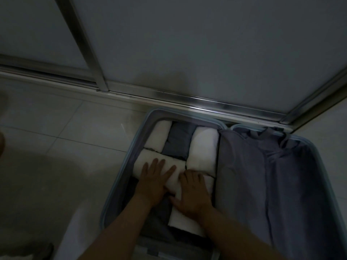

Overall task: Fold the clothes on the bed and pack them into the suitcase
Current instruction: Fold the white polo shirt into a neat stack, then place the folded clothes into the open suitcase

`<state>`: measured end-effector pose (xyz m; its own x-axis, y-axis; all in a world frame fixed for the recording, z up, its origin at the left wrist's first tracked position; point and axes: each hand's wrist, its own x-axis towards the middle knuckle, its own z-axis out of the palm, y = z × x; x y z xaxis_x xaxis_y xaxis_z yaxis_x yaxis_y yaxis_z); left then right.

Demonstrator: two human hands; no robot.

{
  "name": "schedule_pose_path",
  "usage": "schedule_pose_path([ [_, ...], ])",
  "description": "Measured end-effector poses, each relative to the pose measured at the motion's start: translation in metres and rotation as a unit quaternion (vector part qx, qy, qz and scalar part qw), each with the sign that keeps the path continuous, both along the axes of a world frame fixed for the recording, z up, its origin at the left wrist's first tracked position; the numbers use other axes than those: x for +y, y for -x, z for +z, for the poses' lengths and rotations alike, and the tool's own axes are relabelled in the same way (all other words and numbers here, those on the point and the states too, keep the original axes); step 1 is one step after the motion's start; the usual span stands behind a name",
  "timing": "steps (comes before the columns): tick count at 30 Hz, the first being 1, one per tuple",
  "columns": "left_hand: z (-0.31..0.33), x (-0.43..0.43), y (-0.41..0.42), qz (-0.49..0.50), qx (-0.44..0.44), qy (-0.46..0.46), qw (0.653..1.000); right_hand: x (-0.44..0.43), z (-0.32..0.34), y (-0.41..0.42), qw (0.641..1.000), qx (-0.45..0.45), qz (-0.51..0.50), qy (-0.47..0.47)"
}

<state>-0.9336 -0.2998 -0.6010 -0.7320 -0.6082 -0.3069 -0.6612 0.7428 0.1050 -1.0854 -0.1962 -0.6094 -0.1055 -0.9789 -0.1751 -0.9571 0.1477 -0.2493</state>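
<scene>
1. Head view: an open suitcase [118, 186] lies flat on the tiled floor [65, 147]. Its far end is close to a metal door track [206, 104] at the foot of a sliding door [187, 44]. The light is dim.
2. The suitcase's left half is packed with folded clothes. At the far end a white roll [161, 136], a grey folded piece [176, 141] and a second white roll [204, 147] lie side by side, touching.
3. Nearer the person, a crosswise white bundle [142, 164] spans the left part of that half. A near white bundle [187, 222] lies just beside it, toward the suitcase's middle.
4. The left hand [155, 181] lies flat on the crosswise white bundle, fingers straight and spread, pointing away from the person.
5. The right hand [194, 194] lies palm down on the near white bundle, with its fingers stretched over the far end and its thumb out to the left. It grips nothing.
6. Both hands are inside the left half, side by side and almost touching, with only a strip of white cloth between them.
7. Dark grey clothes [155, 222] lie under the left forearm, against the near white bundle.
8. The suitcase's right half is covered by a creased grey-blue fabric liner [281, 184], just to the right of the right hand.
</scene>
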Motion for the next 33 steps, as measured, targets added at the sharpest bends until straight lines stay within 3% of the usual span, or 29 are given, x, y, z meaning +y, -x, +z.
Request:
schedule_pose_path([
  [4,0.004,-0.003,-0.001,0.011,-0.04,-0.014,0.999,0.011,-0.014,0.007,0.991,0.038,0.018,-0.13],
  [8,0.012,-0.005,0.001,0.021,-0.037,-0.025,0.999,0.009,-0.014,0.019,0.987,0.028,0.02,-0.16],
  [11,0.016,-0.005,0.003,0.051,-0.032,-0.033,0.998,0.015,-0.015,0.018,0.991,0.0,0.043,-0.129],
  [16,0.013,-0.014,0.014,0.069,-0.063,-0.043,0.995,0.006,-0.012,0.018,0.996,0.04,0.054,-0.051],
  [21,0.029,-0.026,0.015,0.062,-0.078,-0.105,0.989,-0.025,0.028,0.023,0.997,0.043,0.053,-0.04],
  [26,0.074,-0.025,-0.011,0.124,0.04,-0.148,0.98,-0.054,0.077,0.006,0.998,0.046,0.039,-0.013],
  [33,0.205,-0.03,-0.119,0.252,0.19,-0.037,0.948,-0.107,0.195,-0.088,0.992,-0.036,0.117,0.026],
])
